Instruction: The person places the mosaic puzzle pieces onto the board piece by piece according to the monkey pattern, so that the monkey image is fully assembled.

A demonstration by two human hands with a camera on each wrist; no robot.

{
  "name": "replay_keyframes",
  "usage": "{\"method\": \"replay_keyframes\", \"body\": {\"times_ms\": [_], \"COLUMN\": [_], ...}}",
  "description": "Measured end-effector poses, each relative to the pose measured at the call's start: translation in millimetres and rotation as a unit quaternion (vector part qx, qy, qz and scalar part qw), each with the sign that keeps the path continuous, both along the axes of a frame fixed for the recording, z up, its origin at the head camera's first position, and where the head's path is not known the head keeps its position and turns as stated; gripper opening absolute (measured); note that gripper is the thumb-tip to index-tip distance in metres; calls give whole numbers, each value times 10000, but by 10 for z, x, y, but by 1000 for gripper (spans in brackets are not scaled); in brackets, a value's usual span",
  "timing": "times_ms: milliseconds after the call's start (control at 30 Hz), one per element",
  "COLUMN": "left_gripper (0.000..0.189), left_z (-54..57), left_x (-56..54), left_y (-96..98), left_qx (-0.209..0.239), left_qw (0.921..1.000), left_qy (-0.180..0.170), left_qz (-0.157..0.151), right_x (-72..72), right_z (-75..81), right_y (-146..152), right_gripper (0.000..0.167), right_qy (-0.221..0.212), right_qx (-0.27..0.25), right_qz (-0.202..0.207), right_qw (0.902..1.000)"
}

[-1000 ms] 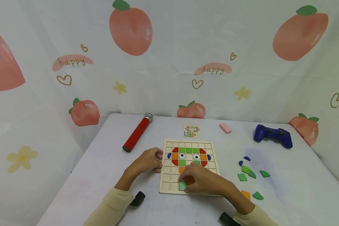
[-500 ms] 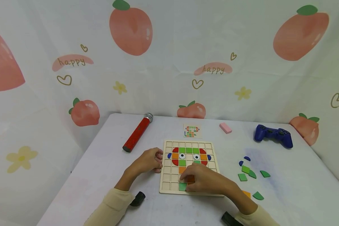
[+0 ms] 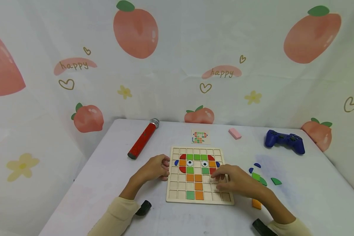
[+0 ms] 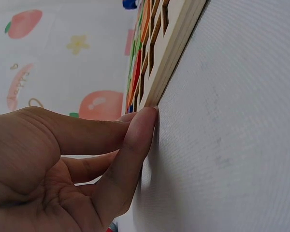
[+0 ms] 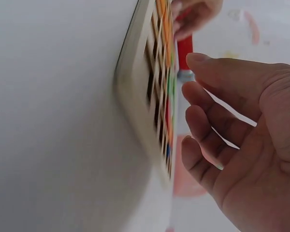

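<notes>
A square wooden grid board (image 3: pixel 177 195) lies on the table with coloured tiles set in its cells. Green and red tiles with two eye pieces form a face at the top; below it are several orange tiles (image 3: pixel 198 186) and a green tile (image 3: pixel 190 195). My left hand (image 3: pixel 156 167) pinches the board's left edge, thumb tip (image 4: pixel 144 123) right at the rim in the left wrist view. Over the board's right side hovers my right hand (image 3: pixel 239 180), its fingers loosely bent with nothing between them, as the right wrist view shows.
Loose pieces lie to the right: green quarter-round (image 3: pixel 276 181), blue half-round (image 3: pixel 257 165) and orange (image 3: pixel 256 204). Behind the board is a picture card (image 3: pixel 200 137). A red microphone (image 3: pixel 143 139), a pink block (image 3: pixel 235 133) and a blue game controller (image 3: pixel 284 141) stand farther back.
My right hand has lifted from the board's lower middle and moved right, uncovering orange tiles there. My left hand stays at the left edge.
</notes>
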State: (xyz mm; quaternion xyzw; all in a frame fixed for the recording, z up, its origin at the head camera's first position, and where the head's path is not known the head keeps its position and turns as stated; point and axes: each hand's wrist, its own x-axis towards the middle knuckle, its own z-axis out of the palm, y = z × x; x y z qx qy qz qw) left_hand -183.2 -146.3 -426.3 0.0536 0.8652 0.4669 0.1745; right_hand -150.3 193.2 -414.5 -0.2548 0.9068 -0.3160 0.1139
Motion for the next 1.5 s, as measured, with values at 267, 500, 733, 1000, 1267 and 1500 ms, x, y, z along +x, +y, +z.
{"method": "replay_keyframes", "body": {"times_ms": [267,500,733,1000,1267,1500], "left_gripper": [51,50,50,50,50,51], "left_z": [12,14,4,5,17,18], "left_x": [5,10,18,19,22,15], "left_y": [-7,-5,-1,-7,-7,-12], "left_qx": [74,51,43,28,-18,-82], "left_qw": [10000,10000,10000,10000,10000,9999], "left_qy": [19,-13,1,55,91,127], "left_qz": [26,32,33,19,-6,-23], "right_x": [31,82,115,123,152,169], "right_z": [-59,-91,-98,-96,-54,-57], "right_y": [399,709,890,996,1072,1106], "right_gripper": [31,35,41,42,41,32], "right_qy": [-61,6,-400,-465,-283,-263], "right_qx": [41,90,339,483,694,708], "right_qz": [-506,-772,-1235,-1352,-1334,-1303], "right_qw": [9987,9970,9910,9885,9882,9886]}}
